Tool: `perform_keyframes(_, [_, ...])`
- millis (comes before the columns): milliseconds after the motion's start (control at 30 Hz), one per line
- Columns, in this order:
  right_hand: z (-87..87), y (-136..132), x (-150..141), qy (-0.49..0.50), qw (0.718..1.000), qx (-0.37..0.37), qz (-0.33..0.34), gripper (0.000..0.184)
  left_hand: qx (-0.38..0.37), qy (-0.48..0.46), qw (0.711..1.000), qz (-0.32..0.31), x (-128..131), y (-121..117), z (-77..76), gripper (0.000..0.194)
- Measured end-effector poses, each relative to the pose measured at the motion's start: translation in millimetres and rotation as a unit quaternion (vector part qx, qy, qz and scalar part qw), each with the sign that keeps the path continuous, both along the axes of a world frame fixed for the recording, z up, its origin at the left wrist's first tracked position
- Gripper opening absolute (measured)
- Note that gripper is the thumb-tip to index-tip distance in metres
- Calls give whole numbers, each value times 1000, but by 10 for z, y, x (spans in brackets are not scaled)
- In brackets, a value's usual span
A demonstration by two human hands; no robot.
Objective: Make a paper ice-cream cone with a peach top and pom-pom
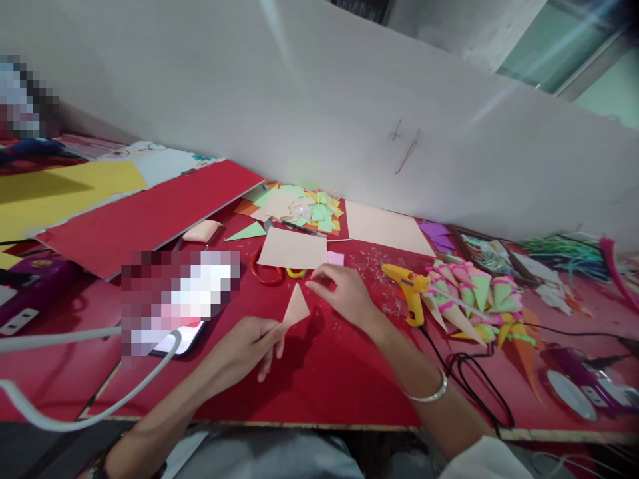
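Note:
My left hand pinches a small peach paper triangle between thumb and fingers, its tip pointing away from me. Just right of the triangle, my right hand hovers with fingers loosely curled and a gap between thumb and fingertips; nothing shows in it. Beyond both hands lies a peach paper rectangle. It partly covers a red ring-shaped handle and a yellow ring. A pink paper piece lies beside the rectangle.
A yellow glue gun lies at right, beside a heap of paper cones. Its black cord loops toward the table edge. A phone and white cable are at left. Paper scraps pile near the wall.

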State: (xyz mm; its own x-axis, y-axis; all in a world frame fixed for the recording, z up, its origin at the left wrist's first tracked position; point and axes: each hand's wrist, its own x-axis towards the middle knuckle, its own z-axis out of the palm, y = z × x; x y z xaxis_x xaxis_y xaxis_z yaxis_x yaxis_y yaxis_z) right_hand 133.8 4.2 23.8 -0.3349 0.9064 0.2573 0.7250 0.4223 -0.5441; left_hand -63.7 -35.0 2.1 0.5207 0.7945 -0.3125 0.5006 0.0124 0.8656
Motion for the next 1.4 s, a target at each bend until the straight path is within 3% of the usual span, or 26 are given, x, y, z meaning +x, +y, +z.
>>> perform_keyframes(67, [-21,135,6,-139,986,92,-5,25,44,79,996,-27,-19,27,6,44])
perform_keyframes(167, [-112,313,-33,-288,950,121,-24,36,102,178,978,-48,-18,65,39,49])
perform_keyframes(300, [-106,468,-80,-329,937,113,-37,16,179,297,937,-49,8,88,59,51])
perform_keyframes(433, [222,413,-24,-291,945,137,-52,24,238,384,892,-28,26,84,51,50])
perform_keyframes(533, [474,207,92,-96,986,124,-52,18,248,401,881,-23,32,84,66,48])
perform_keyframes(600, [535,30,189,54,996,53,-49,17,251,406,879,-13,39,88,79,48])
perform_keyframes(700, [444,-230,326,233,967,-81,-63,39,263,415,871,8,66,100,83,48])
perform_keyframes(833, [150,-524,437,349,913,-199,-78,61,267,434,860,29,135,133,73,48])
perform_keyframes(933, [-65,-706,465,340,897,-267,-91,60,250,442,861,25,179,165,86,48])
perform_keyframes(1100, [-262,-914,478,226,914,-311,-127,23,228,458,859,30,192,183,136,51])
perform_keyframes(1233, [-200,-990,507,124,945,-274,-126,24,256,449,856,33,156,166,171,41])
perform_keyframes(1333, [-96,-1009,545,81,955,-263,-113,24,371,372,850,25,129,145,161,31])
perform_keyframes(1400, [-41,-1009,576,70,956,-268,-95,25,430,294,853,-24,120,127,114,27])
